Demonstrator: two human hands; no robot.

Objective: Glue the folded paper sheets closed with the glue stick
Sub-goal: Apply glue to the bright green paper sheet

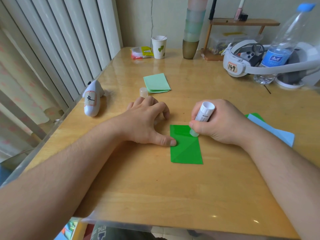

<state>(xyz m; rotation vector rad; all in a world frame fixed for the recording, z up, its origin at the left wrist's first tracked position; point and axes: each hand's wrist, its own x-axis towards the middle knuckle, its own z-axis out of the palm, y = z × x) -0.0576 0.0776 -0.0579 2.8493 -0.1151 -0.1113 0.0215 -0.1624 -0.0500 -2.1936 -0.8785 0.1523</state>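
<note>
The dark green folded sheet (186, 146) lies flat on the surface (155, 187) near its middle, its long axis running away from the person and tilted slightly, between the two hands; the right hand (220, 125) is curled around the glue stick (202, 116), which leans with its cap end up and its glue tip pressed on the sheet's far right corner; the left hand (147, 122) rests with fingers loosely bent on the bare wood beside the sheet, and only its thumb presses the sheet's left edge, pinning it. The relation the next stroke depends on, as a judgement, is that the tip sits at the far end of the long axis, so the rest of the paper lies toward the person, and the right hand is the nearer one to draw the glue along it; the pinning thumb lies to the left, out of that line. Open wood surrounds the sheet's near and left sides; to the right a blue sheet (277, 134) lies close by (a green edge shows under it); the loose cap (143, 92) and a pale green stack (156, 83) sit farther back, well apart.
</note>
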